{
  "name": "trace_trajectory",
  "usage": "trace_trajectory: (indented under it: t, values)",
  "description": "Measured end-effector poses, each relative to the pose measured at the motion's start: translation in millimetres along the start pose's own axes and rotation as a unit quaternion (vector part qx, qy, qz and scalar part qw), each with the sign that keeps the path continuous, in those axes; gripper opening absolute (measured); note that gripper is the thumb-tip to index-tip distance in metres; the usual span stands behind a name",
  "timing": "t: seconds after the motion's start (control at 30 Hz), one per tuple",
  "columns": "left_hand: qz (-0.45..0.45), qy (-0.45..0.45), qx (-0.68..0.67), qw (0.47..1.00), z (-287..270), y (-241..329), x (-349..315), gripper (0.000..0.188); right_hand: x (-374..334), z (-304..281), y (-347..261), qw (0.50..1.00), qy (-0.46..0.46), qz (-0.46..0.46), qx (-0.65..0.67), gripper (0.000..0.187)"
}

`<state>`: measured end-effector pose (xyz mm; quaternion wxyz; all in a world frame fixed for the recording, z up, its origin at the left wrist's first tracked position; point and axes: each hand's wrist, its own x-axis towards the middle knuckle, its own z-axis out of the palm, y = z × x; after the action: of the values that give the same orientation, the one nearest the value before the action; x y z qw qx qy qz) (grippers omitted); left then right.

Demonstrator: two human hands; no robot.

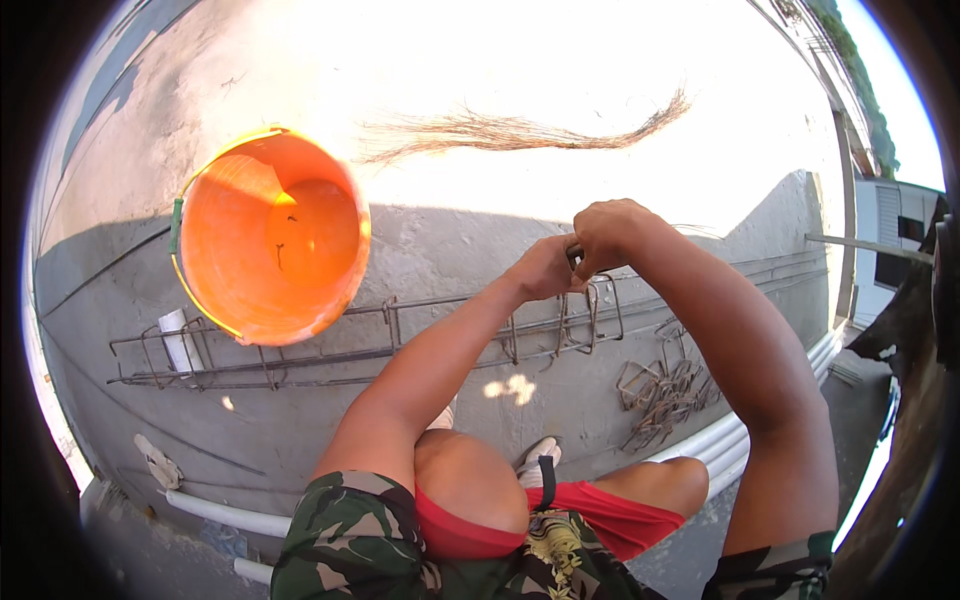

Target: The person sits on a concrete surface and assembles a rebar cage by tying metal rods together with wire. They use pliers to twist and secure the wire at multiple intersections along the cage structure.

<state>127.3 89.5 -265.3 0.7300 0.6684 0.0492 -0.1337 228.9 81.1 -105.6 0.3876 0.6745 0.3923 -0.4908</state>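
Observation:
A long rebar cage (330, 345) of thin steel bars and square stirrups lies across the concrete floor in front of me. My left hand (545, 268) and my right hand (608, 235) are closed together over its right part, at one stirrup. A small dark tool handle (574, 257) shows between the two fists; which hand holds it I cannot tell. My knees and one white shoe (536, 455) are below the hands.
An orange bucket (270, 235) stands on the cage's left part. A heap of loose stirrups (665, 392) lies to the right. White pipes (720, 440) run along the floor behind me. A straw broom (520, 130) lies in the sunlit area beyond.

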Motion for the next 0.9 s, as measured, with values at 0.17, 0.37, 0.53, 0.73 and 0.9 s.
trace_trajectory:
  t: [0.17, 0.37, 0.53, 0.73, 0.9]
  values:
    - [-0.064, -0.122, 0.034, 0.990, -34.9, 30.6, 8.0, 0.023, 12.7, 68.5, -2.3, 0.873, 0.432, -0.056, -0.220, 0.021]
    - [-0.022, -0.030, 0.090, 0.995, -1.5, 14.8, -17.7, 0.050, 15.5, 38.6, 24.6, 0.975, -0.042, -0.004, 0.218, 0.035]
    - [-0.001, -0.007, 0.149, 0.989, 9.9, 18.3, -12.1, 0.051, 9.5, 49.6, 32.8, 0.982, 0.068, -0.036, 0.174, 0.041]
    - [-0.041, -0.136, 0.088, 0.986, -13.6, 20.5, -8.8, 0.057, 11.1, 70.0, 18.9, 0.988, 0.138, -0.047, 0.049, 0.036]
    - [0.109, 0.006, 0.289, 0.951, 16.7, 26.2, -24.3, 0.059, 2.2, 86.5, 66.3, 0.905, -0.109, -0.047, 0.408, 0.052]
